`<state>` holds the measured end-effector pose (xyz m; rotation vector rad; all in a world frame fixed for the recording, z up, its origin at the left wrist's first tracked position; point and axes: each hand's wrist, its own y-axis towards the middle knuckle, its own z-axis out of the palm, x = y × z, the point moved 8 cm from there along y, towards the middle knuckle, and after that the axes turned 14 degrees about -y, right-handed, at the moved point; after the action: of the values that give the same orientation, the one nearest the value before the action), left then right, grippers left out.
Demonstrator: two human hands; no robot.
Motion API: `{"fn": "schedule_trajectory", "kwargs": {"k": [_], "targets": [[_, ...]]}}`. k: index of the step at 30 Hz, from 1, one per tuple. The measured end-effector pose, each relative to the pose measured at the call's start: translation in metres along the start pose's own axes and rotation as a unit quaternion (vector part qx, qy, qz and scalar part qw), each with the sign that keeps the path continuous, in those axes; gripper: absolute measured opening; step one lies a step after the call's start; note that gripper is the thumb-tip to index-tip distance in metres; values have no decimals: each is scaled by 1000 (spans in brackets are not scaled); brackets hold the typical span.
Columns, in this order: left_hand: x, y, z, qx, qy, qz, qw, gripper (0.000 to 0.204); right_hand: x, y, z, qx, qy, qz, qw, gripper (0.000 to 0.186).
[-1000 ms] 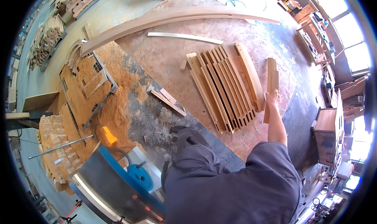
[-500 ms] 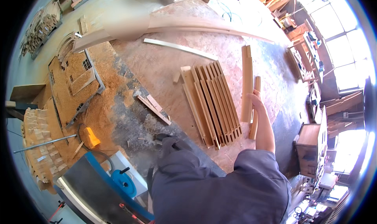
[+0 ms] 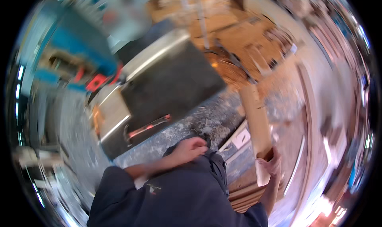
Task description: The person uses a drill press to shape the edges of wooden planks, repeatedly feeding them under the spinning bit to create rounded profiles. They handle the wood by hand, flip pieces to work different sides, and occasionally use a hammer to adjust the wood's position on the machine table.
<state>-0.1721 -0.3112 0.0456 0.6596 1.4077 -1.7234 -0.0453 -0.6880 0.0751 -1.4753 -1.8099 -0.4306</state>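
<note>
My right hand (image 3: 272, 162) is closed around the near end of a wooden board (image 3: 256, 123), lifted and pointing away from me. Its far end reaches toward the sawdust. My left hand (image 3: 191, 149) hovers in front of my body, slightly blurred, fingers loosely bent and apart, with nothing visible in it. Ahead and to the left stands a machine with a dark flat table (image 3: 171, 92) and a blue body (image 3: 73, 38). A long tool with orange-red parts, perhaps a hammer (image 3: 147, 129), lies on that table.
Sawdust (image 3: 230, 70) covers the area beyond the machine. Wooden pieces (image 3: 240, 139) lie on the floor near my legs. A stack of wooden parts (image 3: 246, 197) is at the lower right, with a long beam (image 3: 308, 127) beyond it. Much of the outer view is blurred.
My view has swung left from the stacked wood toward the machine. My right hand has lifted a board from beside the stack. My left hand has come into view.
</note>
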Motion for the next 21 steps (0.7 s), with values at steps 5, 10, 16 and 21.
{"fn": "schedule_trajectory", "kwargs": {"k": [5, 10, 16, 21], "targets": [[14, 41, -14, -70, -279, -18, 958, 53, 114, 121, 72, 209, -302, -115, 923, 78], [-11, 86, -66, -178, -357, 90, 913, 58, 222, 226, 133, 312, -399, -176, 844, 74], [-82, 92, -135, -470, 51, 255, 844, 70, 305, 342, 208, 321, -500, -292, 750, 76], [-117, 134, -158, -601, 180, 215, 748, 85, 349, 407, 254, 326, -483, -382, 717, 80]]}}
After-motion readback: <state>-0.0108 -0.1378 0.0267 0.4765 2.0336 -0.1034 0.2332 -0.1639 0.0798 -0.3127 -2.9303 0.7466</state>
